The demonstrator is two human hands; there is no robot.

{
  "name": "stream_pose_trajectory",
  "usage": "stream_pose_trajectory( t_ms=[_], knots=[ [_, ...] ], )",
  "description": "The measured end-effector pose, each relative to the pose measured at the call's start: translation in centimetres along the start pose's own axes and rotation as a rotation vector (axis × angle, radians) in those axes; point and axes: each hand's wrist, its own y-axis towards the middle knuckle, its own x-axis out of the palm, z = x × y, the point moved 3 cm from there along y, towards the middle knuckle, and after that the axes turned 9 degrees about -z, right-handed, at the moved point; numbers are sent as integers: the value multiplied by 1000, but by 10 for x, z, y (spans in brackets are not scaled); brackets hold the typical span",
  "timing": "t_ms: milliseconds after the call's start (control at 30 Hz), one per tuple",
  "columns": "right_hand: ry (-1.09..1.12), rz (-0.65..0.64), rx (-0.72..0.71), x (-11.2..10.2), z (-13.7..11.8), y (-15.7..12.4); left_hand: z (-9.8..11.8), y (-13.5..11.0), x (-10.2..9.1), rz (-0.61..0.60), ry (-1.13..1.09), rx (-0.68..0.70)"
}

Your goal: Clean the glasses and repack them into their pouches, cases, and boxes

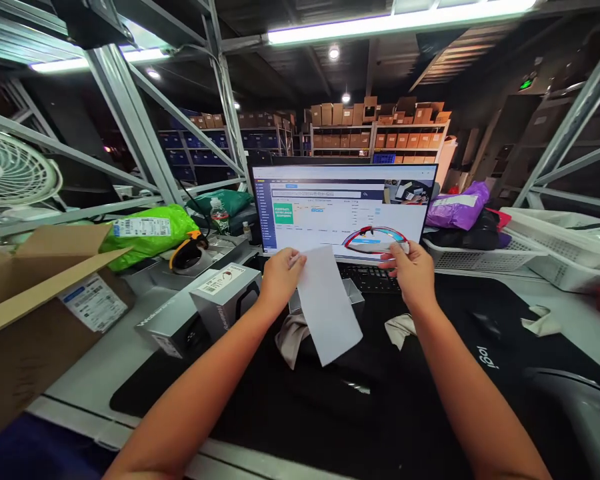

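My left hand (283,277) pinches the top corner of a blank white sheet of paper (330,307), which hangs down over the black desk mat (300,413). A pair of red-framed sports glasses (375,240) is gripped at one end by my right hand (413,270), held up in front of the monitor (340,200). Behind the paper stands an open grey box (354,298), partly hidden. Crumpled beige cloths lie on the mat: one (293,337) left of the paper, another (400,329) below my right hand.
Grey product boxes (225,297) and an open cardboard box (45,293) stand on the left, near a green parcel (150,233). White baskets (485,253) with a purple parcel (460,205) sit at the right. A keyboard (373,279), mouse (485,325) and handheld scanner (575,400) occupy the desk.
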Motion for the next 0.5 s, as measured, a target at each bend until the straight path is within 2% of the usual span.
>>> stream_pose_trajectory(
  t_ms=[100,233,367,500],
  knots=[
    [96,-18,-43,-5,-11,-1,-4,10,3,55,-59,-41],
    [142,-43,-82,-15,-25,-4,-9,11,14,-4,-218,-65],
    [167,-84,-100,-23,-31,-5,-11,1,23,-72,-361,-84],
    [179,-117,-112,-24,-34,-7,-6,-14,20,-82,-383,-82]
  ],
)
